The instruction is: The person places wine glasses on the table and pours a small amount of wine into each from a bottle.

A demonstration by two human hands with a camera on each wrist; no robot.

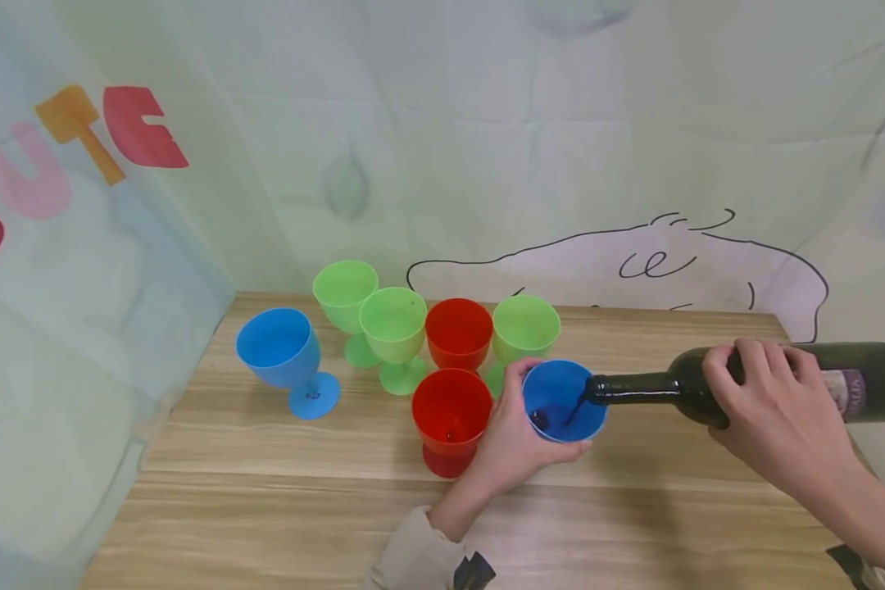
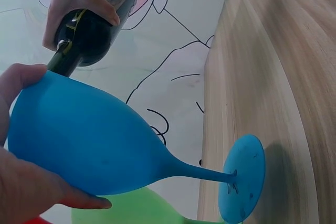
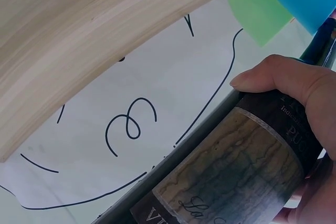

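Clearly the dark wine bottle (image 1: 752, 385) is the heavy, smooth and breakable thing here, best taken round its thick body as the right hand (image 1: 774, 410) has it, fingers curled over the shoulder and label while it lies nearly level at the right of the table (image 1: 265, 508), neck over the cup's rim with a dark stream running in. By contrast the blue goblet (image 1: 560, 401), light stiff plastic that would tip easily on its thin stem, is steadied by the left hand (image 1: 512, 442), whose grip wraps the bowl at centre, just right of the near red goblet (image 1: 451, 418).
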